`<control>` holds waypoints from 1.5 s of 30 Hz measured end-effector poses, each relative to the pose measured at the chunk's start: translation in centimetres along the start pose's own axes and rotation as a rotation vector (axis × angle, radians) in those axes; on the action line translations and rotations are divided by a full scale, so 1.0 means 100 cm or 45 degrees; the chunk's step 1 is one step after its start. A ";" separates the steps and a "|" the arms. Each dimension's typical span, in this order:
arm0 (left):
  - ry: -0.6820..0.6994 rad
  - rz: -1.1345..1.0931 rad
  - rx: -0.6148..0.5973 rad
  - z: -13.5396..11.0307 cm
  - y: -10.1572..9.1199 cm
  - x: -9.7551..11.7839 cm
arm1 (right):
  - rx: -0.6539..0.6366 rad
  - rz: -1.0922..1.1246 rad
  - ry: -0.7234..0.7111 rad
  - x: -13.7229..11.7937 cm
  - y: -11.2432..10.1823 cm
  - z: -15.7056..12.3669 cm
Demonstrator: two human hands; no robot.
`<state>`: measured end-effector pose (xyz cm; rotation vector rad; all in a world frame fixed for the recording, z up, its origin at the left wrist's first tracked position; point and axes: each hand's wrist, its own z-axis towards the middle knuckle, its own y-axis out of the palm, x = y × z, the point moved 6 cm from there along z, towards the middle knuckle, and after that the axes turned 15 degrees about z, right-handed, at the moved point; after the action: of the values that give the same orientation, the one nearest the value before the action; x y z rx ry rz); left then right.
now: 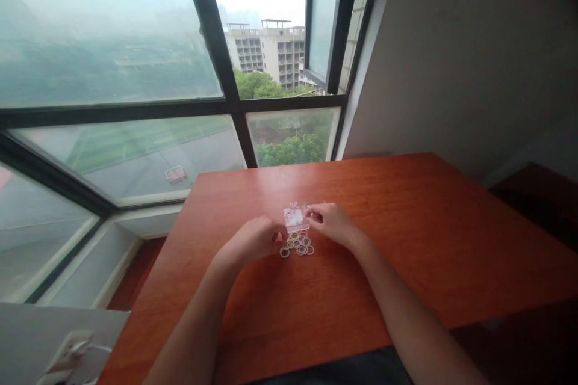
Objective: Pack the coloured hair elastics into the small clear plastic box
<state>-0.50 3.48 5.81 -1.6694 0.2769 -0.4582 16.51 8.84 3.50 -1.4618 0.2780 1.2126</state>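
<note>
A small clear plastic case point(297, 225) lies on the wooden table between my hands, with a few small shapes at its far edge too tiny to make out. Just in front of it is a loose cluster of several small pale rings point(301, 248), white, grey, pinkish and yellowish, some overlapping. My left hand point(258, 239) is at the left of the case and rings, its fingers curled and closed; whatever is in them is hidden. On the other side, thumb and fingertips of my right hand point(332, 222) are pinched together at the right edge of the case.
The reddish-brown table point(451, 240) extends under both forearms, its left edge sloping beside the window. Dark window frames point(135, 111) stand behind, with one pane swung open. A plain wall point(442, 66) rises at the right. A power socket point(72, 349) with a plug is at lower left.
</note>
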 end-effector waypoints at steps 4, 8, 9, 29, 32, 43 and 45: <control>0.040 0.000 -0.124 -0.001 0.006 0.009 | -0.131 0.033 0.010 -0.002 0.005 -0.004; 0.068 0.025 -0.216 -0.001 0.008 0.015 | -0.162 0.060 -0.044 -0.007 0.005 -0.006; 0.070 0.037 -0.210 0.000 0.007 0.016 | -0.137 0.070 -0.059 -0.008 0.003 -0.006; 0.301 0.194 -0.041 0.008 0.019 0.053 | -0.630 0.199 0.107 -0.007 0.012 -0.021; 0.301 0.202 -0.033 0.009 0.021 0.055 | -0.642 0.191 0.114 -0.008 0.011 -0.021; 0.179 0.343 -0.014 0.013 0.020 0.052 | -0.608 0.073 0.130 -0.014 0.005 -0.021; 0.141 0.346 -0.027 0.014 0.020 0.049 | -0.594 0.046 0.132 -0.014 0.005 -0.020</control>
<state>4.66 2.29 4.35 -1.6002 0.5838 -0.3446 16.59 6.35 3.94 -1.9322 0.0917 1.2867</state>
